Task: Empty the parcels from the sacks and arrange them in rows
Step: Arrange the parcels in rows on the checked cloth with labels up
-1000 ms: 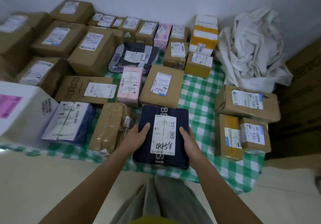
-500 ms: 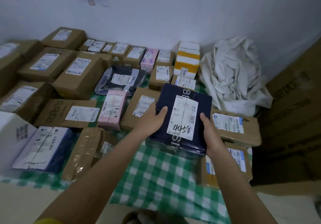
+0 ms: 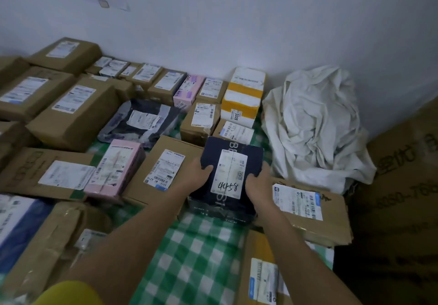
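The left hand (image 3: 198,174) and the right hand (image 3: 257,184) cover the side edges of the dark blue parcel (image 3: 231,160), and their fingers are hidden under it. The print on the white labels is too blurred to read, except the handwritten number. The brown boxes (image 3: 14,94) at the left and the big carton (image 3: 403,186) at the right are cut off by the picture's edge.

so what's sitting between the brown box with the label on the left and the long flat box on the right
In the head view, the navy parcel marked 4458, held by both hands, sits between the brown box and the long flat box.
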